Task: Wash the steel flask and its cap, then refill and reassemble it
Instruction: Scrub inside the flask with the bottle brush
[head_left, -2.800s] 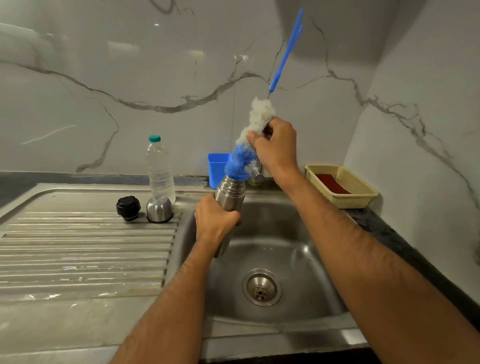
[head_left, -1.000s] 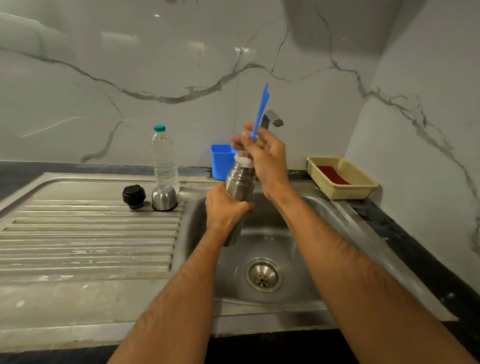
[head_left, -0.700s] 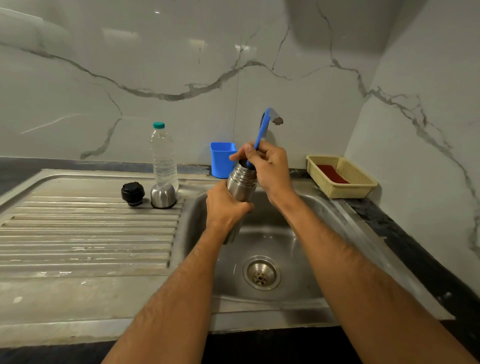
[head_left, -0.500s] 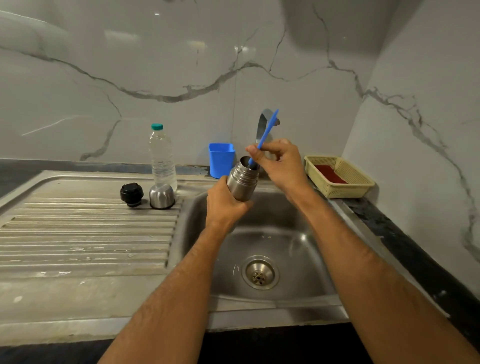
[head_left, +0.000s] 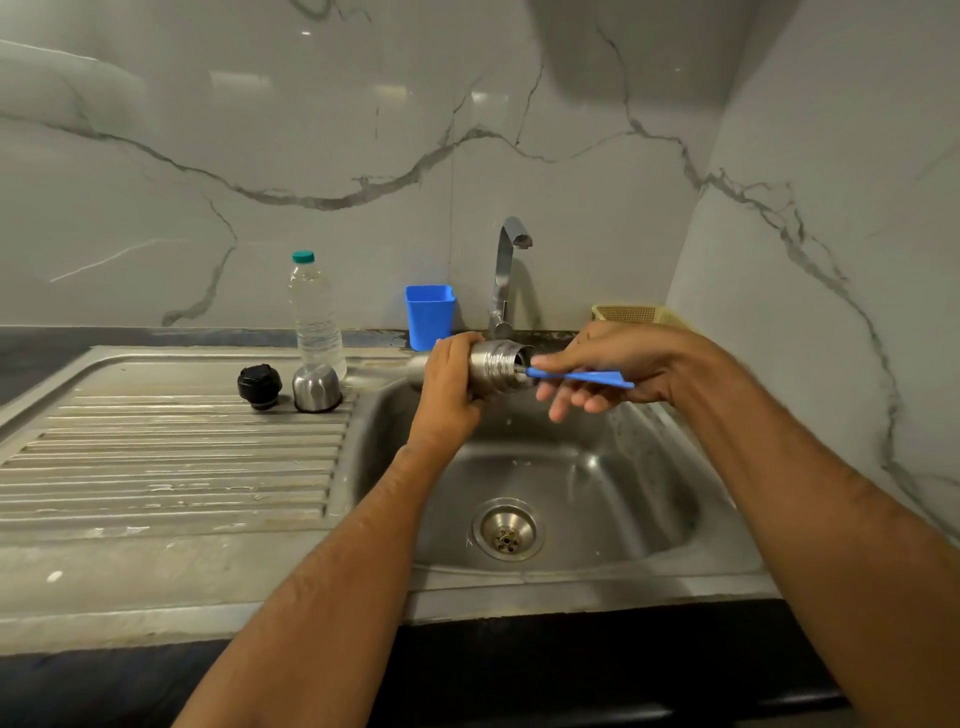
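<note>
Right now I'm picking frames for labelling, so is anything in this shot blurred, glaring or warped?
Head view: the right hand and blue brush handle are slightly motion-blurred; soft ceiling-light reflections glare on the marble wall; wide-angle distortion bows the sink front edge and wall corner; the faucet casts a faint shadow on the wall.

A clear plastic water bottle with a teal cap stands upright at the back of the ribbed draining board. A blue plastic cup sits just left of the curved tap. At the far right, what looks like a yellow woven basket shows partly.
</note>
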